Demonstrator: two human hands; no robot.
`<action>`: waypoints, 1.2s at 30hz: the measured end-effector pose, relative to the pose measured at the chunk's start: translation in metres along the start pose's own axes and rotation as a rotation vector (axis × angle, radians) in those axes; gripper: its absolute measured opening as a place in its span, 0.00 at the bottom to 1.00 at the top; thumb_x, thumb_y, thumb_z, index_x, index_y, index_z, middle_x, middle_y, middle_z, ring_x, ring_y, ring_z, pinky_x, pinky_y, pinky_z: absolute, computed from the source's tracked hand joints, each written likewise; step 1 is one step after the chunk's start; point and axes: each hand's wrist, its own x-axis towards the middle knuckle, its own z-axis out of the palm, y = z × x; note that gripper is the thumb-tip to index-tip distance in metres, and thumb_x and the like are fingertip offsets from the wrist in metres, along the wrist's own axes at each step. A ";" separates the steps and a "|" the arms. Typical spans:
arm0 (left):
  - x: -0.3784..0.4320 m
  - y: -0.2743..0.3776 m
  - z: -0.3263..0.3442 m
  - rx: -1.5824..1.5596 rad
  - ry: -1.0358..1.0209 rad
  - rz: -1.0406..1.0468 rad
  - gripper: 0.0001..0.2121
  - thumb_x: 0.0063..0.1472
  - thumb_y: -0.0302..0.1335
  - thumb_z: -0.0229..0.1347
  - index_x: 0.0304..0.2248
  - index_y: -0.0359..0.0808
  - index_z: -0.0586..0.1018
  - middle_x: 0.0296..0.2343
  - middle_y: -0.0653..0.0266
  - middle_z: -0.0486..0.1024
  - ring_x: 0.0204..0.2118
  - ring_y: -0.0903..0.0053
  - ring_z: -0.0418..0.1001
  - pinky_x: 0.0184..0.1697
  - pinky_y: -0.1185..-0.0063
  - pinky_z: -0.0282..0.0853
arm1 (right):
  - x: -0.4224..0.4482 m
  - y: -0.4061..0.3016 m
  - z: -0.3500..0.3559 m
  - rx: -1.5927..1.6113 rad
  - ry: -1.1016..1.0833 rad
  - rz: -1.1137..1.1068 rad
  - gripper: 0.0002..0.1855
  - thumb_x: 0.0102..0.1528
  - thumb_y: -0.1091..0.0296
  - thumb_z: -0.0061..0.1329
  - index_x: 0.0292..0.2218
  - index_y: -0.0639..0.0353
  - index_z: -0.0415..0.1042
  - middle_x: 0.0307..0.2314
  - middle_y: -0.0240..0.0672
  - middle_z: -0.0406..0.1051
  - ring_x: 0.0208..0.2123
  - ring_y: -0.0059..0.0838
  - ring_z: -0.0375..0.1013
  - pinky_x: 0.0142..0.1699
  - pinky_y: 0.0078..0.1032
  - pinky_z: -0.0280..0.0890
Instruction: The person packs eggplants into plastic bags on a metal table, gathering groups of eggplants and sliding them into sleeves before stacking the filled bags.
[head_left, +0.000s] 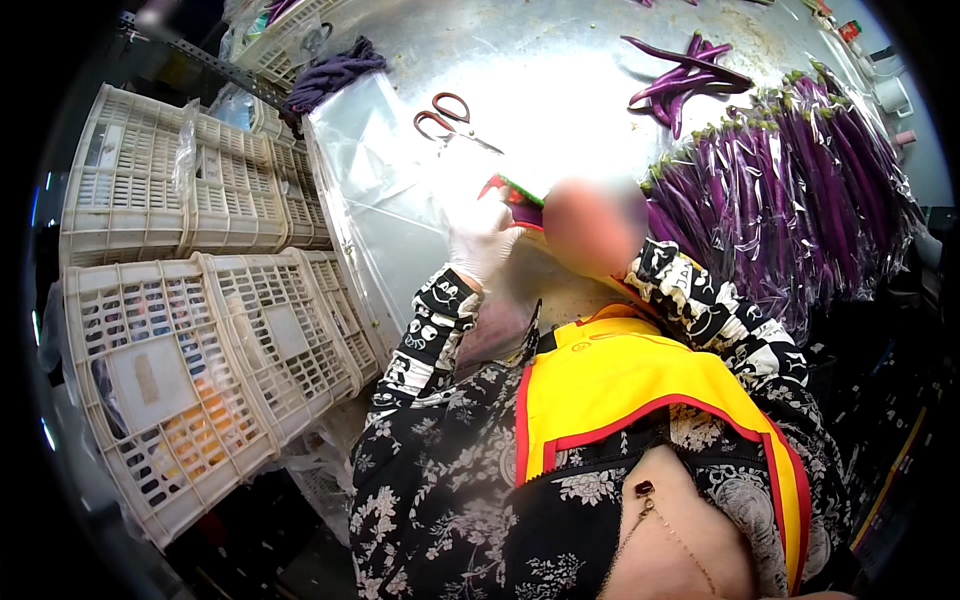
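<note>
My left hand, in a white glove, grips the left end of a red and green printed piece with something purple beneath it; its exact kind cannot be told. My right hand is at the other end of it, largely covered by a blur, so its fingers cannot be made out. Red-handled scissors lie on the metal table beyond my left hand. Clear plastic bags lie flat on the left of the table. To the right are many long purple eggplants in clear bags, and a small loose pile of eggplants lies behind them.
White plastic crates are stacked along the left, with more crates nearer me, some holding coloured items. A dark purple cloth lies at the table's back left, beside another crate. The metal tabletop stretches behind my hands.
</note>
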 end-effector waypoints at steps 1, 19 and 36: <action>0.001 0.000 0.001 -0.028 -0.002 -0.036 0.10 0.38 0.21 0.63 0.18 0.36 0.71 0.18 0.60 0.71 0.23 0.71 0.73 0.28 0.75 0.68 | 0.000 0.001 0.000 -0.004 -0.025 -0.035 0.10 0.54 0.63 0.47 0.37 0.56 0.69 0.32 0.42 0.70 0.36 0.44 0.71 0.40 0.36 0.65; -0.009 -0.035 0.002 -0.251 -0.206 0.101 0.10 0.44 0.15 0.60 0.28 0.35 0.77 0.28 0.63 0.77 0.46 0.63 0.71 0.48 0.72 0.68 | -0.019 0.010 0.005 -0.101 -0.327 -0.124 0.20 0.48 0.62 0.52 0.45 0.42 0.69 0.31 0.38 0.67 0.36 0.40 0.66 0.42 0.38 0.59; 0.024 -0.036 0.047 -0.235 -0.151 -0.440 0.28 0.46 0.24 0.63 0.49 0.35 0.70 0.39 0.57 0.68 0.44 0.73 0.68 0.43 0.78 0.69 | -0.003 -0.005 0.003 -0.297 -0.670 0.083 0.46 0.46 0.56 0.56 0.61 0.44 0.46 0.42 0.47 0.65 0.43 0.47 0.67 0.47 0.44 0.62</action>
